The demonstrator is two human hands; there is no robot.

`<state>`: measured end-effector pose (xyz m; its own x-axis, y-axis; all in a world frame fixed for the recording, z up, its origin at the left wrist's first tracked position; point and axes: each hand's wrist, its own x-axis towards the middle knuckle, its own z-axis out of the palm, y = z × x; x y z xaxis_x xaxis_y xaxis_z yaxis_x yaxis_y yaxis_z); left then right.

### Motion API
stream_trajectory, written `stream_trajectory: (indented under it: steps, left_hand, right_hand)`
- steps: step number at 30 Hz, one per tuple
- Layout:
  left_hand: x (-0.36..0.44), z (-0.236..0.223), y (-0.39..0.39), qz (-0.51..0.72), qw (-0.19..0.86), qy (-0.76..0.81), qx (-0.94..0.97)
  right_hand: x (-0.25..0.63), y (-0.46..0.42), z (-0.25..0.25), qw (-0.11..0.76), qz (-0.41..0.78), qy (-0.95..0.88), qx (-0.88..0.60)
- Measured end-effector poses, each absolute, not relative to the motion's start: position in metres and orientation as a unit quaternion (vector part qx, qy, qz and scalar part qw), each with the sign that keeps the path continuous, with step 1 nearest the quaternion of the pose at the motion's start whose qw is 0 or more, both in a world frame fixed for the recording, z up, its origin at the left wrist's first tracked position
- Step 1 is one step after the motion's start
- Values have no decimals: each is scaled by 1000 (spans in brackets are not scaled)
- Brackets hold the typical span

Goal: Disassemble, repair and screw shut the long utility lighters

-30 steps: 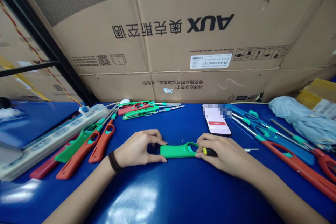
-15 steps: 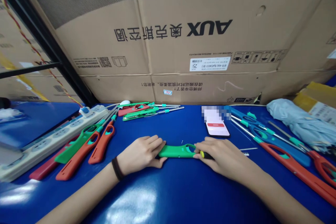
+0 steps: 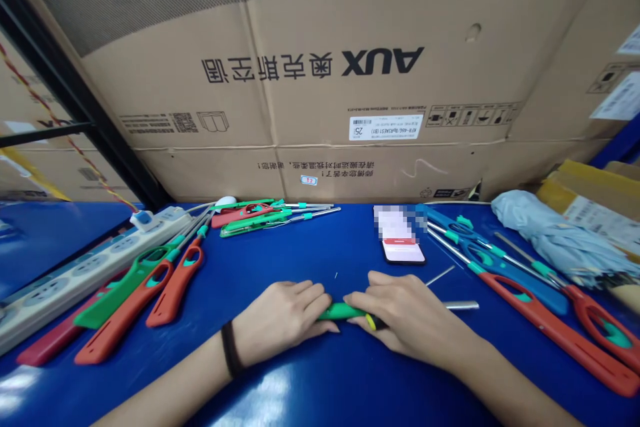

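Between my hands is a green long-neck lighter [image 3: 342, 311], mostly covered by the fingers. My left hand [image 3: 287, 313], with a dark band at the wrist, is closed round its left end. Closed on the other end, my right hand [image 3: 407, 315] also keeps a tool with a yellow-and-black handle [image 3: 371, 321] in the palm; its kind is hidden. A metal tube [image 3: 463, 305] sticks out to the right of that hand, and a thin rod [image 3: 441, 275] lies beyond it. A tiny pin [image 3: 335, 275] rests on the table past the lighter.
Red, orange and green lighters [image 3: 173, 290] lie at left beside a white power strip [image 3: 95, 267]. Opened lighters [image 3: 255, 219] are at the back. A phone [image 3: 404, 252] lies near blue and red lighters [image 3: 560, 333]. A large cardboard box [image 3: 300, 107] stands behind the blue table [image 3: 345, 387].
My hands have drawn closer together on the lighter and cover more of it. The lighter has turned, now showing a narrower side. The whole view has shifted slightly.
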<state>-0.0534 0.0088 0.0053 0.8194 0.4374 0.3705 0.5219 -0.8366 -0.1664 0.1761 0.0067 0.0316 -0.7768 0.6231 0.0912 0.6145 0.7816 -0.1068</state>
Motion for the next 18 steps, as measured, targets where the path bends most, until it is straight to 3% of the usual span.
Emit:
stream_trajectory:
  steps: [5, 12, 18]
  left_hand:
    - [-45, 9, 15, -146, 80, -241, -956]
    - [-55, 3, 25, -164, 133, -234, -949]
    - [-60, 3, 25, -179, 140, -224, -948]
  right_hand:
    - [179, 10, 35, 71, 61, -933, -349]
    - [201, 23, 43, 110, 93, -881, -451]
    - [200, 22, 43, 103, 108, -905, -397]
